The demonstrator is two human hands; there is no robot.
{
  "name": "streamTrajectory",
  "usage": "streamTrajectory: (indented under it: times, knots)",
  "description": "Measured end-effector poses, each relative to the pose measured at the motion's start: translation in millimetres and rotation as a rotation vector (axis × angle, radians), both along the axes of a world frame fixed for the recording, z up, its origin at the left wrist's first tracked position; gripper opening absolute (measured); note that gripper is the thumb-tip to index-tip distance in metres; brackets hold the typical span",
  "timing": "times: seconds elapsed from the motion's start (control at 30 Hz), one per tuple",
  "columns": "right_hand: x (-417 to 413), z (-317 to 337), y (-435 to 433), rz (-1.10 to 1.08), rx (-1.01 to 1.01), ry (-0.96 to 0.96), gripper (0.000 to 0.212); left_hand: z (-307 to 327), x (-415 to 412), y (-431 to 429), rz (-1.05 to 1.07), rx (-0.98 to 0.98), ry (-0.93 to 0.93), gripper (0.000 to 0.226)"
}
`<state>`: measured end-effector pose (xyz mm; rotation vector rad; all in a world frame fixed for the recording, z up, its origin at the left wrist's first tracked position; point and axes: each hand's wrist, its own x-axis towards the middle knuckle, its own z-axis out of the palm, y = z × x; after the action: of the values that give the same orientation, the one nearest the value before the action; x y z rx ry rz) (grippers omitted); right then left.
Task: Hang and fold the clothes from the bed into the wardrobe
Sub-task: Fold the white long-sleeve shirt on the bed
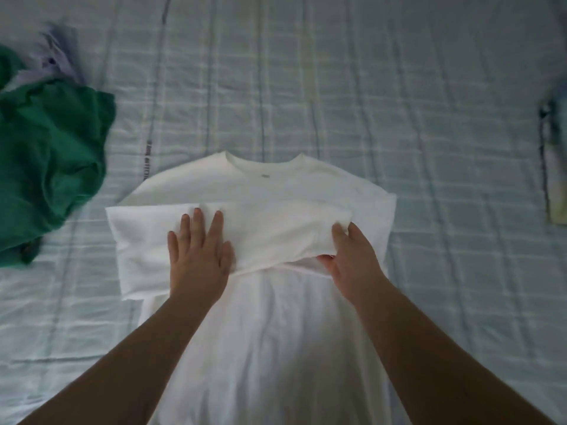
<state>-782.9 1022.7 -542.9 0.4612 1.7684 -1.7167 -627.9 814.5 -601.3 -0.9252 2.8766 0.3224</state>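
Our left hand (199,256) lies flat on a white T-shirt (270,348), fingers straight and slightly spread, pressing down the fabric folded across its chest. Our right hand (352,259) grips the right end of that folded sleeve (276,234), fingers curled over its upper edge and the thumb tucked beneath, lifting the edge a little off the shirt body. We see the T-shirt spread out on the bed sheet (352,87), a pale blue check with thin darker stripes. Its round collar points away from us, a small label shows inside the neck, and its lower part runs toward us between both bare forearms. The folded fabric forms a broad band across the shirt from its left side, where it sticks out past the body, to the right hand. A crumpled green garment (52,154) lies on the sheet at the left, well apart from the T-shirt, and a pale purple garment (58,53) sits just beyond it, touching it. At the right edge we see a blurred, pale object (556,167) with a dark border; we cannot tell what it is.
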Motion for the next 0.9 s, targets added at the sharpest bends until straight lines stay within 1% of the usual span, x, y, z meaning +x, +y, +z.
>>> streamTrajectory:
  times: [0.1, 0.17, 0.2, 0.27, 0.3, 0.37, 0.4, 0.43, 0.5, 0.53, 0.6, 0.63, 0.7, 0.77, 0.83, 0.9]
  knots:
    - [-26, -9, 28, -0.068, 0.055, -0.021, 0.033, -5, -18, 13, -0.036, -0.025, -0.036, 0.061]
    - [-39, -16, 44, -0.043, 0.147, -0.006, 0.037, -10, -26, 19, -0.051, -0.030, -0.064, 0.061]
    - [-44, -20, 51, 0.029, 0.268, 0.066, 0.034, -12, -30, 22, -0.059, -0.028, -0.077, 0.061]
    - [-50, -25, 62, 0.194, 0.575, 0.289, 0.032, -16, -36, 25, -0.073, -0.022, -0.084, 0.062]
    - [-52, -28, 65, 0.251, 0.677, 0.382, 0.030, -19, -39, 26, -0.076, -0.021, -0.082, 0.062]
    - [-54, -35, 69, 0.300, 0.753, 0.498, 0.022, -23, -41, 27, -0.078, -0.020, -0.083, 0.062]
    - [-55, -40, 70, 0.312, 0.782, 0.549, 0.021, -25, -42, 26, -0.079, -0.021, -0.084, 0.063]
    - [-55, -44, 70, 0.321, 0.806, 0.575, 0.020, -27, -42, 26, -0.078, -0.020, -0.083, 0.063]
    - [-53, -51, 71, 0.319, 0.850, 0.595, 0.011, -31, -41, 25, -0.076, -0.020, -0.076, 0.063]
    - [-51, -53, 71, 0.317, 0.896, 0.622, 0.022, -31, -41, 24, -0.077, -0.020, -0.073, 0.063]
    - [-44, -53, 70, 0.337, 1.069, 0.704, 0.055, -31, -41, 25, -0.080, -0.011, -0.071, 0.063]
    - [-40, -50, 69, 0.348, 1.118, 0.767, 0.064, -30, -39, 25, -0.080, 0.000, -0.063, 0.063]
    - [-31, -45, 64, 0.458, 1.066, 0.951, 0.065, -25, -34, 27, -0.068, 0.016, -0.029, 0.062]
    - [-22, -48, 61, 0.700, 1.038, 1.074, 0.060, -20, -25, 28, -0.049, -0.006, -0.020, 0.061]
    - [-16, -61, 62, 0.887, 1.073, 1.048, 0.058, -18, -13, 26, -0.031, -0.040, -0.053, 0.061]
    - [-13, -73, 67, 0.948, 1.128, 0.961, 0.061, -21, -3, 22, -0.014, -0.048, -0.100, 0.063]
